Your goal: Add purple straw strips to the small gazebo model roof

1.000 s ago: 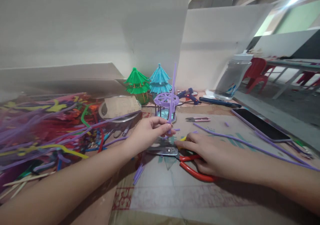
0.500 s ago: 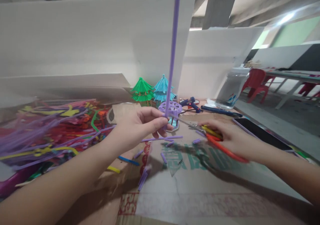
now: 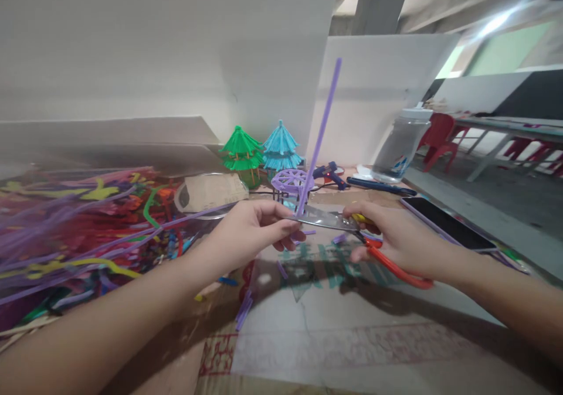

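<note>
My left hand (image 3: pixel 268 226) pinches the lower end of a long purple pipe cleaner (image 3: pixel 325 119), which rises tilted to the right. My right hand (image 3: pixel 391 234) is closed around the handles of scissors (image 3: pixel 398 269) with red and yellow grips. The scissor blades (image 3: pixel 328 220) lie across the pipe cleaner just above my left fingertips; whether they have cut through cannot be made out. Behind my left hand stands a small purple wheel-topped structure (image 3: pixel 292 181). Short cut purple pieces (image 3: pixel 244 312) lie on the cardboard below.
A green two-tiered model pavilion (image 3: pixel 241 155) and a light blue one (image 3: pixel 281 149) stand at the back. A glue gun (image 3: pixel 331 175), a water bottle (image 3: pixel 402 146) and a phone (image 3: pixel 448 224) are to the right. Many coloured pipe cleaners (image 3: pixel 88 231) heap up at left.
The scissors have moved left, so the blades now cross the pipe cleaner at my left fingertips. The pipe cleaner leans further right, and its top end has come into view.
</note>
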Demonstrator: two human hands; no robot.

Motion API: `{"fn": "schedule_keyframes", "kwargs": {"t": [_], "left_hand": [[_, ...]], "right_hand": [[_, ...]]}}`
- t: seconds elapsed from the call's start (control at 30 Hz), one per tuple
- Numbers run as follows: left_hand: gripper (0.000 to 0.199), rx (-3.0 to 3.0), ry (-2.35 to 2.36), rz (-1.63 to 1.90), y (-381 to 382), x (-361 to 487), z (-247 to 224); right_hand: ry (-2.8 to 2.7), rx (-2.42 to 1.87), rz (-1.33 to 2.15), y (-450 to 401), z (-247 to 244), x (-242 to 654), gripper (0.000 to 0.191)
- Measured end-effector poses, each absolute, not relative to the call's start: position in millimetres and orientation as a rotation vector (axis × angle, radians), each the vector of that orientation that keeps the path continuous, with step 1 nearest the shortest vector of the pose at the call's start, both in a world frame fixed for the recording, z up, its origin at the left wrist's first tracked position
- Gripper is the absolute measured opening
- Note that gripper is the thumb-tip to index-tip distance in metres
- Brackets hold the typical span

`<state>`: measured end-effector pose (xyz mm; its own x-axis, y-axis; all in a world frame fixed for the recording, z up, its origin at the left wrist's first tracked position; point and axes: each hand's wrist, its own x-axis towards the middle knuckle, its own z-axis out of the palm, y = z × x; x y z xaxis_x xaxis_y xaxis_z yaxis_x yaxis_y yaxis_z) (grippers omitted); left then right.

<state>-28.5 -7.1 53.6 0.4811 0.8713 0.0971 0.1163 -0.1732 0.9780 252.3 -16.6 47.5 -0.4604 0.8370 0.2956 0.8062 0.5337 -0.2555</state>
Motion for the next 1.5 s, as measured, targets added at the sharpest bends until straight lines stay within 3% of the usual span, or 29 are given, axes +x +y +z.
{"fn": "schedule_keyframes", "kwargs": {"t": [0.17,0.3,0.5,1.03,1.5], "left_hand": [[0.011,1.551,0.897,0.735,0.2,-24.8,42.2],[0.016,1.446,0.872,0.717,6.7,-24.7,35.0],[0.019,1.356,0.812,0.695,9.1,-24.7,30.5],[0.006,1.313,0.945,0.725,8.4,-20.6,27.5],[0.013,1.424,0.966,0.740,6.5,-23.9,30.0]], "right_hand": [[-2.445,-1.368,0.144,-25.8,50.7,241.7,0.053],[-2.514,-1.429,0.478,-27.0,53.9,239.9,0.034],[-2.533,-1.344,0.805,-21.8,50.8,250.4,0.033],[-2.659,-1.275,0.630,-17.8,48.3,256.7,0.037],[-2.638,-1.401,0.559,-18.0,53.5,259.6,0.034]]}}
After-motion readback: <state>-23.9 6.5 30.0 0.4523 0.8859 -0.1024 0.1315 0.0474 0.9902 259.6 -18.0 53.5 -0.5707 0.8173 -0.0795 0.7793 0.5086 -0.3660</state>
